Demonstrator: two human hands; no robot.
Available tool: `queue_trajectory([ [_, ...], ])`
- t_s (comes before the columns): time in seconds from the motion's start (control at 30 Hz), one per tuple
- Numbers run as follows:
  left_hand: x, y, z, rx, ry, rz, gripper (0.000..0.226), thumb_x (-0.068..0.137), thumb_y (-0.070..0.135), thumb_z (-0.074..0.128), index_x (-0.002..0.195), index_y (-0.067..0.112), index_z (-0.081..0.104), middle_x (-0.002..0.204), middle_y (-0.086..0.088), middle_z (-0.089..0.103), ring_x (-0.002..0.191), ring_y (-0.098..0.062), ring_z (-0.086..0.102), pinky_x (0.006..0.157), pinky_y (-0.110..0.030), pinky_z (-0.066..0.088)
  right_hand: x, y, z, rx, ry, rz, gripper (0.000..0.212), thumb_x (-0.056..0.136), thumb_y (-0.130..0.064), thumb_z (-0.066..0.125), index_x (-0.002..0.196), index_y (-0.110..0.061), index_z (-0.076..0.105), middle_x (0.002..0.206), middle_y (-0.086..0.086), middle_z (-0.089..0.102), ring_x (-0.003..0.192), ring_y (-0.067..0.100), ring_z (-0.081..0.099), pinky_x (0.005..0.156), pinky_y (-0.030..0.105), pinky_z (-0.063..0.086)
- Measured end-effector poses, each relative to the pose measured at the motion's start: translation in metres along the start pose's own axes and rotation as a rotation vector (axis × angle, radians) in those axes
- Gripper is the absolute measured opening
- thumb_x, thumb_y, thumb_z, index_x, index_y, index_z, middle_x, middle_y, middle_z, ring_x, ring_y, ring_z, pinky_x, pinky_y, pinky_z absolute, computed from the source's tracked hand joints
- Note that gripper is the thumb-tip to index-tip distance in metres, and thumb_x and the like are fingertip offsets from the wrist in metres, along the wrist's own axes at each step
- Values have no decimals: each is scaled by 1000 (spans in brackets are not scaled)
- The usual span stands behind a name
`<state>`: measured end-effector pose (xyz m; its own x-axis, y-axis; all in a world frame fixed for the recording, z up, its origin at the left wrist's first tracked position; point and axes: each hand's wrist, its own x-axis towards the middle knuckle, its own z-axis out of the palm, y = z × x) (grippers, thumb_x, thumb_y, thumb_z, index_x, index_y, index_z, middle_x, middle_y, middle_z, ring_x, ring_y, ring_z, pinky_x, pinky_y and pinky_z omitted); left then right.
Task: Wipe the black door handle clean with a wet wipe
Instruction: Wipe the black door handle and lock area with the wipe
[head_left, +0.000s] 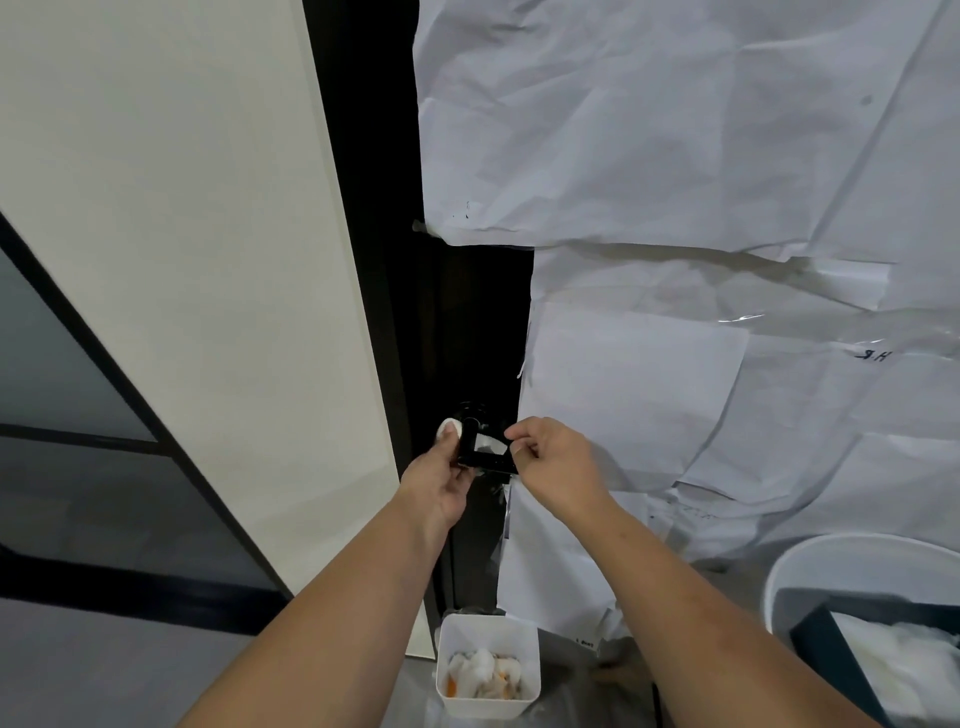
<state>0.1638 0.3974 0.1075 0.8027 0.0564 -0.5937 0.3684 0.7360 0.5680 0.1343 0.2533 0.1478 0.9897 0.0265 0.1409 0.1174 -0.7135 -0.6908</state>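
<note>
A small white tub (488, 665) of crumpled used wipes sits on the floor below two bare forearms, with a white bin (852, 566) at lower right. The left hand (441, 483) pinches a wadded wet wipe (450, 429) against the inner end of the black door handle (483, 457), while the right hand (558, 462) curls its fingers around the lever's outer end. Beyond, creased white paper sheets (675, 156) cover the dark door (467, 322).

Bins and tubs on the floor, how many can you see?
2. A small square white tub holding used wipes sits below the door handle. A larger round white bin stands at the lower right, cut off by the frame edge. Others may be out of view.
</note>
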Motion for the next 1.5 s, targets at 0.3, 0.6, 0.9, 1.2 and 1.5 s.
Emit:
queue_trajectory([
  [0.3,-3,8,9,-75,-24,-191,31,96,13,57,120,-6,57,102,-25,67,79,-30,70,46,-34,58,1,1,1,0,-11,-13,26,92,-11,48,110,-17,66,98,2,68,74,13,60,74,26,54],
  [0.6,6,-9,-5,191,-107,53,19,89,1,65,108,0,62,97,-15,69,89,-22,69,69,-29,60,0,2,-3,13,-17,-25,25,93,-11,48,109,-17,67,96,0,65,74,11,56,75,23,51],
  [0.9,0,-34,-16,197,-262,230,45,82,-26,52,117,2,58,107,-18,68,104,-27,67,90,-31,55,-9,13,-4,-357,-25,-192,21,93,-21,46,96,-20,67,95,0,62,87,22,56,80,32,42],
  [1.2,-1,-47,15,78,12,420,28,78,10,80,100,8,63,93,-12,71,84,-23,70,79,-36,58,-13,21,-6,-341,-68,-183,25,98,-29,41,101,-18,64,92,2,62,86,24,56,78,37,45],
  [1.5,8,-52,22,-78,114,390,12,87,1,69,98,5,66,91,-14,69,73,-22,68,67,-30,61,-8,17,-12,-354,-134,-170,26,98,-28,43,99,-13,63,92,5,61,85,26,57,74,37,45],
])
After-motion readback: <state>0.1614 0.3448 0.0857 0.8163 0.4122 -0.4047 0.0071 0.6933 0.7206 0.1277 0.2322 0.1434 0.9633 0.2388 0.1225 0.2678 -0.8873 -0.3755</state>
